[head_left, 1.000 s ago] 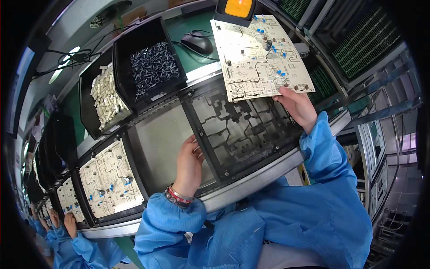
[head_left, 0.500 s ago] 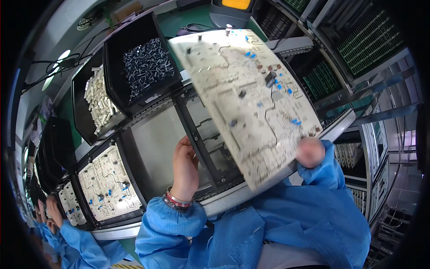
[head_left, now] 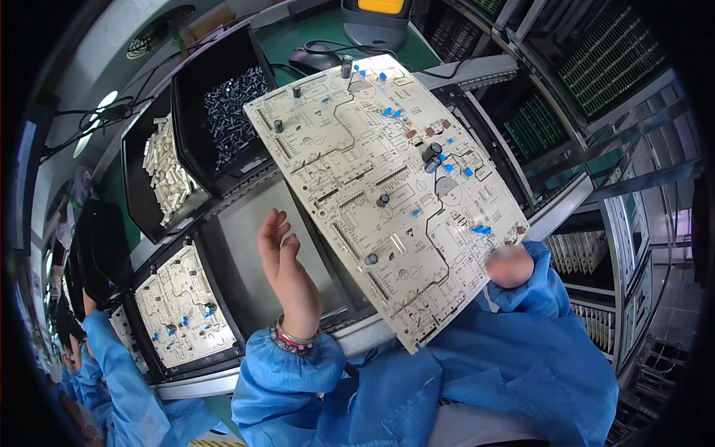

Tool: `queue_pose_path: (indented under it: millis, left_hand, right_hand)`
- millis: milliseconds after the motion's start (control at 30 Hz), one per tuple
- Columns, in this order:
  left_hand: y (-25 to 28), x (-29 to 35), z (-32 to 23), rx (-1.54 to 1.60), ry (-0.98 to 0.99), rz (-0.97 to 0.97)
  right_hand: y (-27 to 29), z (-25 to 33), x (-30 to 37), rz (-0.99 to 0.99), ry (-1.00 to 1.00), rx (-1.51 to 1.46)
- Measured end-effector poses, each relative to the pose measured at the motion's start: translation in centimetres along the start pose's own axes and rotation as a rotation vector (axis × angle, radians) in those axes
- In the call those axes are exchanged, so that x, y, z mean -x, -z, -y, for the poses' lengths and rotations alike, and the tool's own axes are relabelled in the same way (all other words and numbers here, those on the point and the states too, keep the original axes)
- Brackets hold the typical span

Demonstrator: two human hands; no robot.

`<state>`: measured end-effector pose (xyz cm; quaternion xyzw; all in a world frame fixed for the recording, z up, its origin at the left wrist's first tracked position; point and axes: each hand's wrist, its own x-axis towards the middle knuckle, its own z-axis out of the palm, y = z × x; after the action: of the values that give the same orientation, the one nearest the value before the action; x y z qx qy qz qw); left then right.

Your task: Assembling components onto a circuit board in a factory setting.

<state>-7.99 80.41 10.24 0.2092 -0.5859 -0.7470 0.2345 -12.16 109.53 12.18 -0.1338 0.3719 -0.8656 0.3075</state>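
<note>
A large cream circuit board [head_left: 406, 195] hangs tilted above the workbench, with blue parts and black cylindrical capacitors on its upper face. At its lower right edge, my right hand [head_left: 510, 266] grips it; the fingers are mostly blurred or hidden. To the left of the board, my left hand [head_left: 293, 287] is raised with fingers apart and nothing in it. Below that hand lie a bare metal plate [head_left: 261, 231] and part of the black carrier frame [head_left: 216, 257], which the board partly covers.
Beyond the bench rail stand a black bin of small dark parts [head_left: 234, 112] and a bin of pale parts [head_left: 165, 171]. Another populated circuit board [head_left: 182, 309] sits in a frame at left, near a co-worker's blue sleeve [head_left: 123, 372]. Racks of boards [head_left: 532, 134] line the right.
The board has shifted left and turned its upper face more toward me. My left hand has come off the frame's crossbar and moved left. The co-worker's arm at left has moved too.
</note>
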Motion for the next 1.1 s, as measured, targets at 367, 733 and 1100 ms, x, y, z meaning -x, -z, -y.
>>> queue_pose_path:
  millis: [367,733,1100]
  left_hand:
    - [-0.9,2.4,-3.5,0.425,0.299,0.562]
    - [1.2,0.3,-3.4,0.735,0.521,0.752]
    - [4.1,-2.7,-4.0,0.743,0.386,0.541]
  right_hand:
    - [-0.4,-1.2,0.3,0.135,0.080,0.703]
    - [4.1,5.5,-2.1,-0.324,0.119,0.047]
    - [5.8,5.5,-1.6,-0.316,0.207,0.350]
